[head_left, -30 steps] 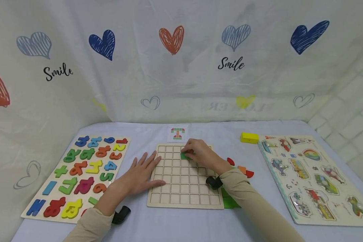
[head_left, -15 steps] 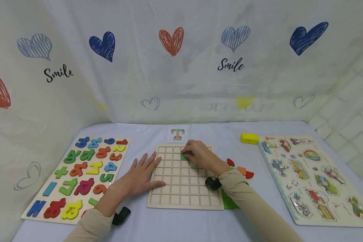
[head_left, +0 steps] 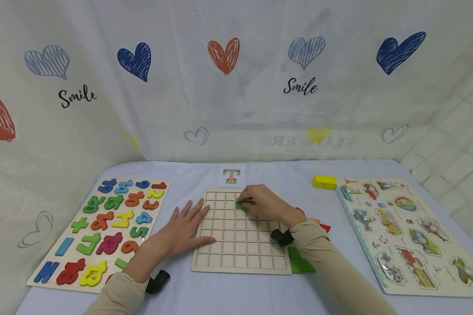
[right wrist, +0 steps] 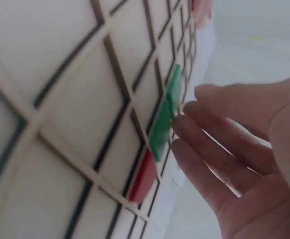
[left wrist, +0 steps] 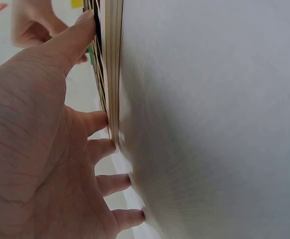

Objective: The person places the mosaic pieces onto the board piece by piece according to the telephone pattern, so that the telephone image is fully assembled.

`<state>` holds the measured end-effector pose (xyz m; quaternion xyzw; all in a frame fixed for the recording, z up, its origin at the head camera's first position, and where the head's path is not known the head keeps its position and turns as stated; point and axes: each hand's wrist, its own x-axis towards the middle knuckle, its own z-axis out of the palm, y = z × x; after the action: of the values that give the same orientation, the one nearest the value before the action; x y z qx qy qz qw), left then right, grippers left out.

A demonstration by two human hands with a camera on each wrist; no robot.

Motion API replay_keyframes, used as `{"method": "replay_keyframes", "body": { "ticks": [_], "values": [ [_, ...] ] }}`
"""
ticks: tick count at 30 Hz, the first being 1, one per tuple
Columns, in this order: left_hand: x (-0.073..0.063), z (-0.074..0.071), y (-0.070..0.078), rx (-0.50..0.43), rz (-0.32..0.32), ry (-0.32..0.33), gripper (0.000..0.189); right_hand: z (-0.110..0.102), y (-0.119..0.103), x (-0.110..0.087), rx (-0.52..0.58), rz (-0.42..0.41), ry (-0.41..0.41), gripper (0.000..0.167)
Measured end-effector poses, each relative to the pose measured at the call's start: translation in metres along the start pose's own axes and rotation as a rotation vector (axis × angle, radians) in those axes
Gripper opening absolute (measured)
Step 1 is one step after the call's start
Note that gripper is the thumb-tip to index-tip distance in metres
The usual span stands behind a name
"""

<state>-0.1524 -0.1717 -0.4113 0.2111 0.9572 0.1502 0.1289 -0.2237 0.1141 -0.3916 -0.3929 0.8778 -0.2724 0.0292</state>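
Note:
My right hand (head_left: pixel 262 202) is over the far part of a wooden grid board (head_left: pixel 228 236), its fingertips pinching a green tile (head_left: pixel 239 204). In the right wrist view, two green tiles (right wrist: pixel 161 130) and a red rounded tile (right wrist: pixel 144 178) lie in a row along the grid, the fingertips against the green ones. From the head, the right hand hides the red one. My left hand (head_left: pixel 185 229) is spread at the board's left edge, thumb and fingertips touching it; the left wrist view shows these fingers (left wrist: pixel 114 184) along the board's side (left wrist: pixel 114 64).
A pattern card (head_left: pixel 231 176) lies beyond the board. Spare green tiles (head_left: pixel 299 261) and red and orange pieces (head_left: pixel 319 223) are by the right forearm. A number puzzle (head_left: pixel 102 232) stands left, a picture puzzle (head_left: pixel 410 236) right, with a yellow block (head_left: pixel 324 181) behind.
The right hand stays over the same cells, its fingers shifting slightly around the green tile, and its forearm now covers more of the spare red and orange pieces. The left hand has not moved.

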Motion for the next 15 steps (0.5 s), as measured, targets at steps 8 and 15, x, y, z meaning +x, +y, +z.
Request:
{"method": "replay_keyframes", "body": {
  "ticks": [8,15],
  "values": [
    [-0.001,0.000,0.002,-0.002,0.007,0.012,0.098,-0.036,0.004,-0.029,0.108,0.038,-0.043,0.019],
    [-0.002,-0.002,0.003,-0.009,0.002,0.005,0.098,-0.067,0.014,-0.066,0.075,0.074,-0.158,0.015]
  ]
}}
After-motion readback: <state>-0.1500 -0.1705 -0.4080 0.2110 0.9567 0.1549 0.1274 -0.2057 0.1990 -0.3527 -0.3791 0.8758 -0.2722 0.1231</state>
